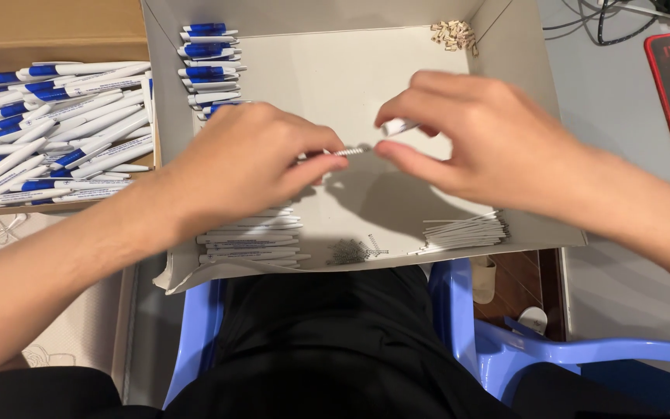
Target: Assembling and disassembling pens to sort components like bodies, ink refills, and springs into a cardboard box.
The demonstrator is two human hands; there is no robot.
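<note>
My left hand [246, 167] pinches a thin coiled metal spring [350, 150]; at three o'clock, my right hand [478, 136] grips a smooth white plastic pen tip [398, 126].

Both forearms came in from the lower corners and met near the middle, bare to the elbow. The left hand [246, 167] lay knuckles up, its fingers curled under and its thumb [312, 167] pressed forward against the index tip in a tight pinch. The right hand [478, 136] faced it, just apart, wrist bent inward, index finger arched over the top and thumb [409, 159] stretched below, the two tips closed in a fine pinch.
</note>
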